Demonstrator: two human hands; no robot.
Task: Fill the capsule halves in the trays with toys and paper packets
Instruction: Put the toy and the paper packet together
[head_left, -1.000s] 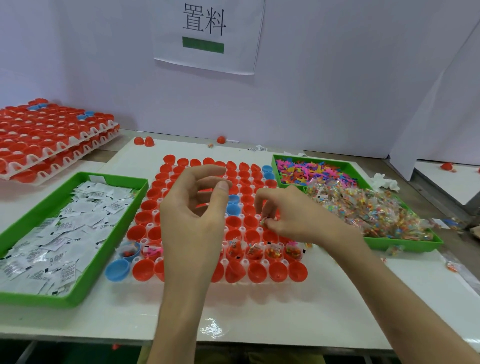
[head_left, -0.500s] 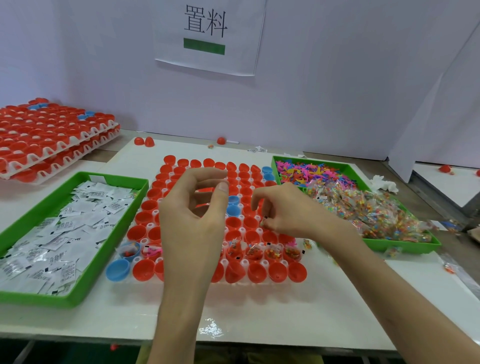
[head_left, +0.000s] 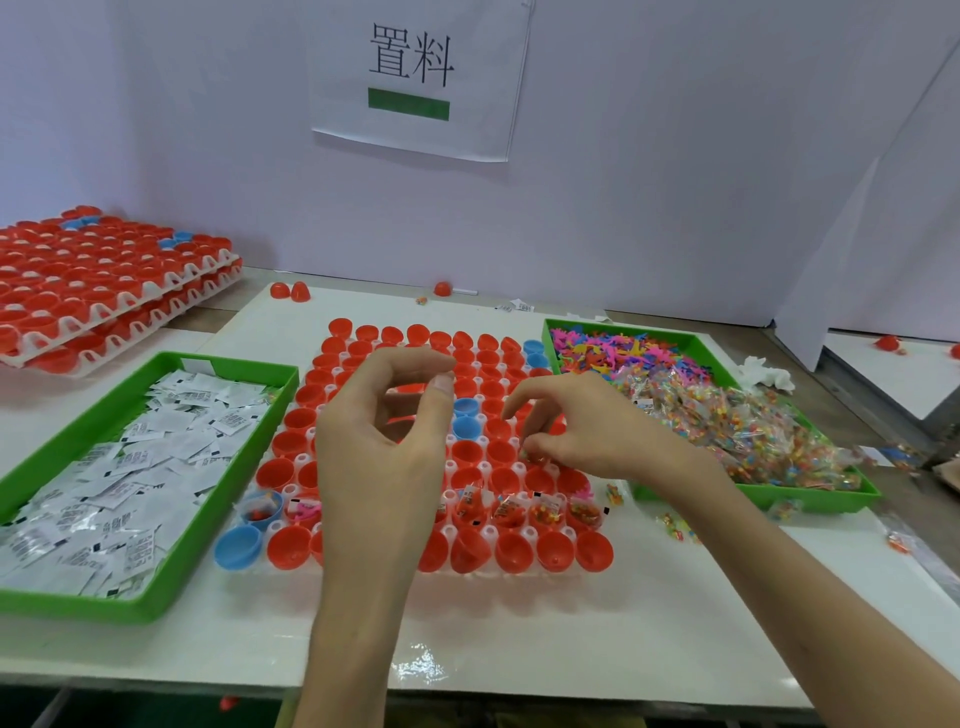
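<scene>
**Filling Station: Both Hands Over the Capsule Tray**

**Layout.** The capsule tray (head_left: 304, 460) lies mid-table in front of the person. A green bin (head_left: 171, 561) of paper packets (head_left: 130, 467) sits just left of the tray. A second green bin (head_left: 753, 501), holding loose toys (head_left: 613, 353) and bagged toys (head_left: 753, 431), sits just right of it. This layout probably gives each hand its own supply, so neither arm has to cross the tray.

**Task items.** The capsule halves (head_left: 514, 551) stand open side up in the tray, so items can drop in from above. The second row from the tray's near edge already holds filled halves (head_left: 545, 512). The nearest row and the rows beyond look empty, so filling appears to be at an early stage.

**Hands.**
- The left hand (head_left: 384, 441) hovers above the tray's middle. Its fingers are loosely curved, the thumb and forefinger are apart, and nothing shows between them.
- The right hand (head_left: 587, 431) is above the tray's right half, with its fingertips bunched and pointing down at a red half. A speck of colour shows at the tips, but it cannot be told whether they pinch an item.

**Caution.** A few stray bags (head_left: 675, 527) lie on the table just right of the tray's near corner. These bags slide easily, so they should be released low into the cup.
</scene>
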